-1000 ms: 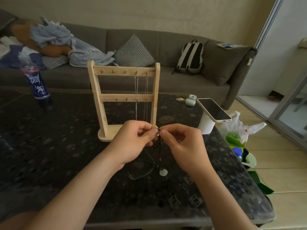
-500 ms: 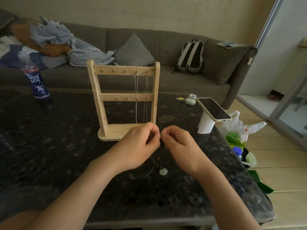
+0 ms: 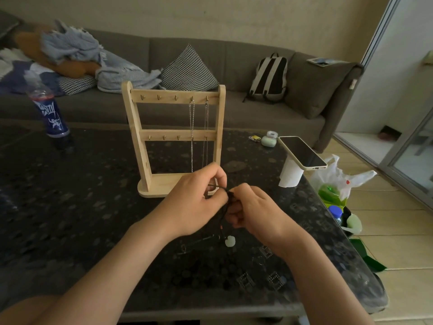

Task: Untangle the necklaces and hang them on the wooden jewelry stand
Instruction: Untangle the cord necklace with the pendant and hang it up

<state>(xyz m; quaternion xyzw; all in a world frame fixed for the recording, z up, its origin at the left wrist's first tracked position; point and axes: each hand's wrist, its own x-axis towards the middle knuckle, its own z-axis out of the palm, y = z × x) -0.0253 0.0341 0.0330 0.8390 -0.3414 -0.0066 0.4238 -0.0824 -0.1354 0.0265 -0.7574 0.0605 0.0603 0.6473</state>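
The left hand (image 3: 194,202) and right hand (image 3: 255,212) each pinched the black cord necklace (image 3: 224,211) in a narrow grip, close together just before the base of the stand (image 3: 138,137). The cord ran downward, its pale pendant (image 3: 229,242) low by the tabletop (image 3: 70,207). Two chains (image 3: 192,137) filled the right-hand top hooks; the free hooks (image 3: 176,97) lay up and leftward, nearer the left hand.

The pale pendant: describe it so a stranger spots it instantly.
Find the dark speckled table, on the near side of the wooden jewelry stand. Just below the left hand and right hand, which pinch a black cord, sits the pale pendant: the only light, rounded piece among dark cords.
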